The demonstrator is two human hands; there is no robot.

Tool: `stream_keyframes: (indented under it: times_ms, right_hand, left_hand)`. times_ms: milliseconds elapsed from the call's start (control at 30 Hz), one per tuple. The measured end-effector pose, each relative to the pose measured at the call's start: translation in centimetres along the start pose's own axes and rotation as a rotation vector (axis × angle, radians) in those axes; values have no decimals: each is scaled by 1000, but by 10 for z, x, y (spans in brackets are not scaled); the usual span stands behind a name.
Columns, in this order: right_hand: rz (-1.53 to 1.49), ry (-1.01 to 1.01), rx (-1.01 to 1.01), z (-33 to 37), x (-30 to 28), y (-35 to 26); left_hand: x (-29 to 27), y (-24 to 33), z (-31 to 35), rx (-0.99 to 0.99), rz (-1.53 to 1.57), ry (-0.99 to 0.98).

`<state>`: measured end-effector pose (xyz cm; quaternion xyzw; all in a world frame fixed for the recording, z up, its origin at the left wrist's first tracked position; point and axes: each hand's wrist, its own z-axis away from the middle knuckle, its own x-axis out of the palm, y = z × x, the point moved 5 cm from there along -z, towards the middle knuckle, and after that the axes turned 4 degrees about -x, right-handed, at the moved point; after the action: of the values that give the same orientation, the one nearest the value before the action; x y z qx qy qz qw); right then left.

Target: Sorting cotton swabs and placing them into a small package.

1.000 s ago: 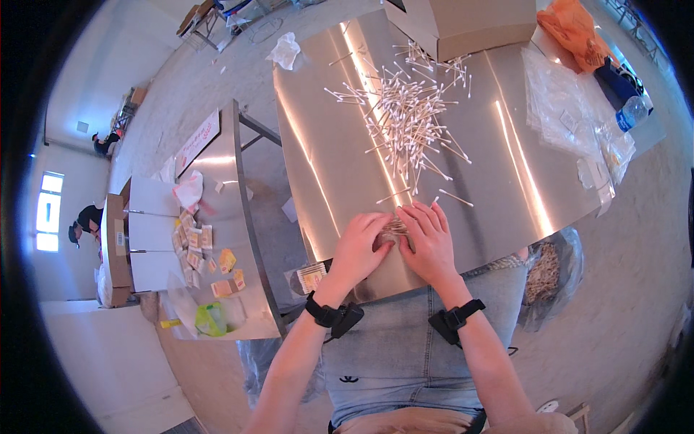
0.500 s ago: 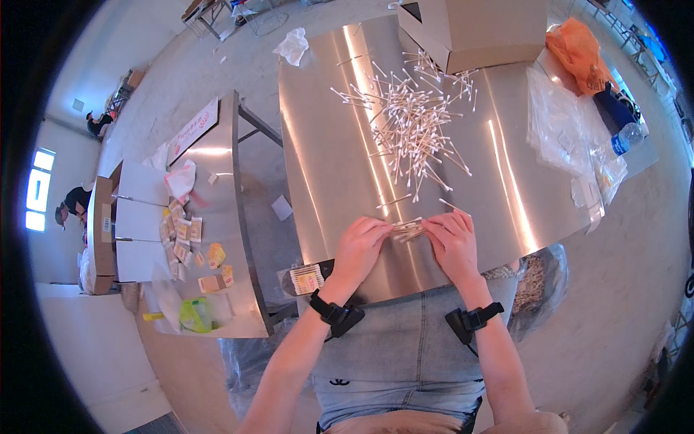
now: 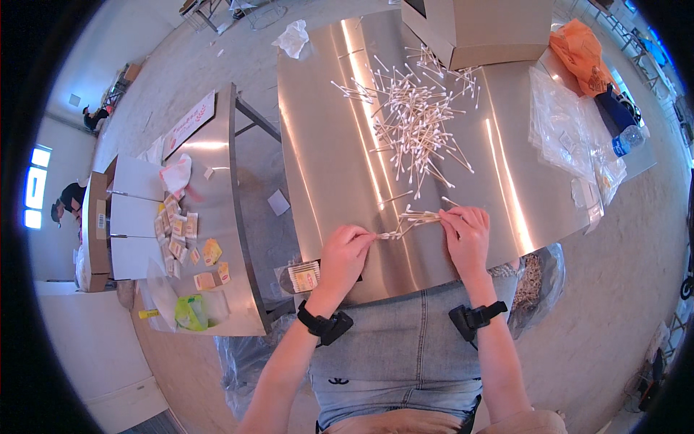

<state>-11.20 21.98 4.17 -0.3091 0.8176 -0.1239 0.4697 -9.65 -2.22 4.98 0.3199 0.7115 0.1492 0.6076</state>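
Near the front edge of the metal table, my left hand [image 3: 348,254] pinches the ends of a few cotton swabs [image 3: 390,235]. Opposite it, my right hand [image 3: 467,233] has thumb and fingers closed on a small bunch of cotton swabs [image 3: 423,216]. The two groups meet or cross between my hands; exactly which swabs each hand grips is partly hidden by the fingers. Just beyond my right fingertips lies a single swab [image 3: 449,202]. A large loose heap of white-tipped swabs [image 3: 416,126] spreads farther back on the table.
A cardboard box [image 3: 499,32] stands at the far edge, with an orange bag [image 3: 578,58], clear plastic bags [image 3: 560,130] and a bottle [image 3: 627,139] at right. A pack of swabs [image 3: 302,276] sits by my left wrist. Small packs [image 3: 177,226] lie on the left table.
My hands have moved apart, the left one leftward and slightly nearer, the right one rightward. The swabs that lay bunched between them are now spread out between the two pinches.
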Motion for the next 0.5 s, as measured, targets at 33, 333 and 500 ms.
stream_keyframes:
  times_ms: [33, 333, 500]
  right_hand:
    - [-3, 12, 19, 0, 1, -1]
    - [-54, -131, -36, 1, 27, -28]
    - [-122, -270, -77, 6, 27, -51]
  left_hand:
    - [0, 3, 1, 0, 0, -1]
    - [29, 35, 6, 173, 30, -91]
    - [28, 37, -1, 95, -74, -3]
